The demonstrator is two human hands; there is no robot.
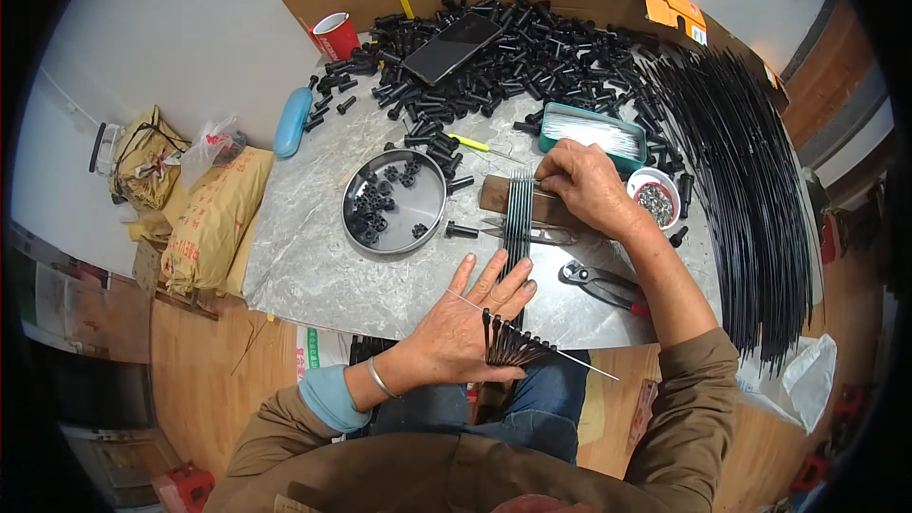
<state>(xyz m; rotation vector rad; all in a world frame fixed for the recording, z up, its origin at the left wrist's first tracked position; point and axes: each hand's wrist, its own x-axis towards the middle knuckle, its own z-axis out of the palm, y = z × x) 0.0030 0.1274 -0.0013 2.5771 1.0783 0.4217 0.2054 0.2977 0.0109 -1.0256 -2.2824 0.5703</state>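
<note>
A row of thin rods (pixel 519 204), pale at the far end and dark nearer me, lies side by side across a brown block (pixel 496 194). My left hand (pixel 465 328) rests on the near part of the row, its fingers stretched out and apart. Across that hand runs a thin metal wire (pixel 591 367) strung with several black looped ends (pixel 513 342). My right hand (pixel 587 185) pinches at the far end of the row, right of the rods. What sits between its fingertips is too small to make out. Pliers or a similar tool (pixel 551 236) lie partly under the rods.
Black bolt-like parts (pixel 560 47) are heaped at the back, with a phone (pixel 452 47) on top. A round tin (pixel 393 239) stands left, a teal box of pale rods (pixel 594 136) and a white cup (pixel 655 198) right. Pincers (pixel 603 287) and long black rods (pixel 746 199) lie further right.
</note>
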